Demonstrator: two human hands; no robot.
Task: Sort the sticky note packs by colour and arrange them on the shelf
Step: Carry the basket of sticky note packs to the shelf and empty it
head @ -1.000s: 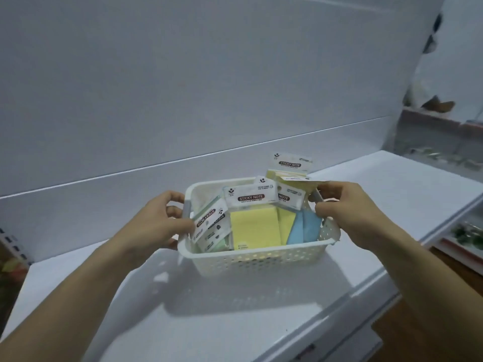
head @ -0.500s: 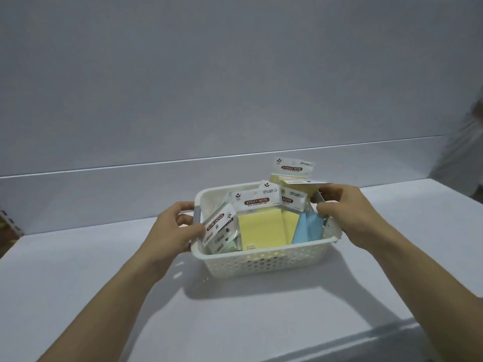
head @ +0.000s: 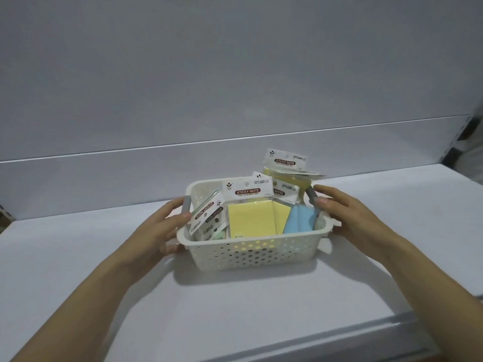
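Two hands on the basket (head: 251, 254) right now, one at each short end. It sits flat on the white shelf (head: 235, 309), approx mid-shelf, near the back panel (head: 235, 74) but apart from it.

At the L end, the left hand (head: 159, 231): thumb over the rim beside the left grey handle (head: 187, 202), other fingers (head: 170, 248) curled round the outside under the rim, so it grips the basket.

At the R end, the right hand (head: 350, 218): thumb tip on the right grey handle (head: 312, 195), index nearly straight behind it, handle pinched btw the two. The rest of that hand lies along the outer wall.

All the sticky note packs (head: 247, 192) are inside the basket, none held in either hand.

- Front & centre, a yellow pack (head: 251, 223) leans back w/ its "STICKY NOTE" header up.
- A second yellow pack (head: 281, 215) sits just behind it to the R, partly overlapped.
- Next comes the blue pack (head: 298, 220), just inside the rim & nearest the R thumb.
- L side has tilted packs (head: 206, 215) w/ headers turned sideways, right next to the L thumb. A green pack (head: 219, 235) shows below them.
- The back yellow pack (head: 286, 162) pokes up highest at the rear R corner, above the handle.
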